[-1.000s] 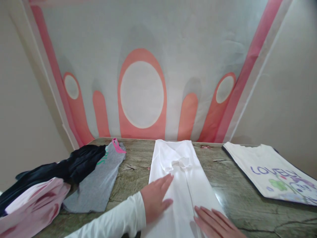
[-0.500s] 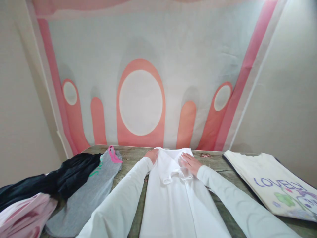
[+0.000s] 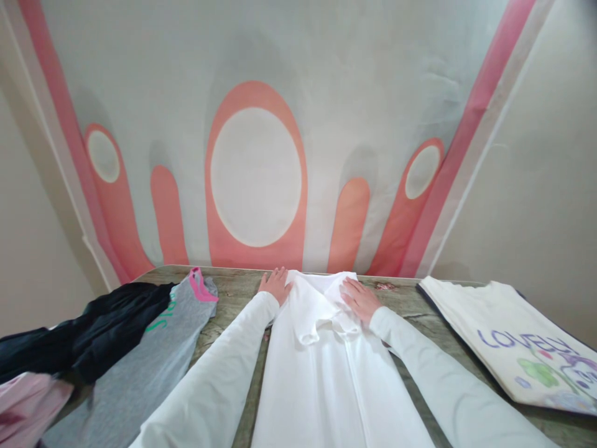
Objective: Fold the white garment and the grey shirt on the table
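A white garment [image 3: 326, 367] lies lengthwise down the middle of the mottled green-brown table [image 3: 415, 317], folded into a long narrow strip. Both my arms in white sleeves reach to its far end. My left hand [image 3: 275, 285] rests on the far left corner of the garment, fingers spread and partly on the table. Flat on the cloth near its far right corner lies my right hand [image 3: 358, 297], beside a small bunched fold. Whether either hand pinches the fabric is not visible.
A grey garment [image 3: 140, 367] with pink trim lies to the left, a black one [image 3: 88, 330] and a pink-white one [image 3: 23, 407] beyond it. At the right lies a cream shirt [image 3: 508, 336] printed "LOVELY". A pink-and-grey patterned wall stands right behind the table's far edge.
Both hands went from the near part of the white garment to its far end and now rest there. The view has shifted slightly right and forward.
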The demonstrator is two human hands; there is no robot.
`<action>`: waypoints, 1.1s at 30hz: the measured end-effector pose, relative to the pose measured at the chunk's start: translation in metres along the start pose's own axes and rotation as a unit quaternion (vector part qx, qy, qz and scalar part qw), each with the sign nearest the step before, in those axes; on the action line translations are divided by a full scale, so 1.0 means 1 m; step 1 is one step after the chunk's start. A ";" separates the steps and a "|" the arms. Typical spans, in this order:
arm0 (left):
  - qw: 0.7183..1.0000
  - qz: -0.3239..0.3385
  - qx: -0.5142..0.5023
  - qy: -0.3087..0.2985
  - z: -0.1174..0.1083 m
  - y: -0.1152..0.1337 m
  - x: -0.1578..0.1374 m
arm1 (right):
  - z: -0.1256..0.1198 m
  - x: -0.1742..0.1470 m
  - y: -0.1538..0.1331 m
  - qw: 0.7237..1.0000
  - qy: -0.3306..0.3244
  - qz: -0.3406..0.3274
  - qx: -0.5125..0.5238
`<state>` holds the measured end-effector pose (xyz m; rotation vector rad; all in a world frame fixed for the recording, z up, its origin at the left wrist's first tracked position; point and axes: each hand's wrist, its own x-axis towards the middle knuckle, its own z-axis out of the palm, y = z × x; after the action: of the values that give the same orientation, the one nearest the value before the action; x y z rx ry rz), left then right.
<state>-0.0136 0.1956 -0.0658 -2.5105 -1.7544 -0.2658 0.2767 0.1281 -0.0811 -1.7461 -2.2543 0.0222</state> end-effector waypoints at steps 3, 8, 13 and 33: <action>0.999 0.036 -0.016 -0.013 -0.007 0.011 -0.003 | -0.001 0.015 0.010 1.000 -0.002 0.006 -0.017; 0.995 0.085 -0.032 -0.034 -0.006 0.030 -0.008 | 0.001 0.028 0.017 0.999 -0.044 0.015 -0.021; 0.994 0.100 -0.032 -0.037 0.002 0.033 -0.015 | 0.007 0.027 0.019 0.997 -0.055 0.046 -0.004; 0.953 0.235 -0.191 0.026 -0.045 0.101 -0.046 | -0.038 -0.016 -0.024 0.985 0.129 -0.023 0.116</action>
<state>0.0609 0.1115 -0.0253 -3.0517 -1.1122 -0.6829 0.2668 0.1000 -0.0433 -1.4841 -2.0164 0.0445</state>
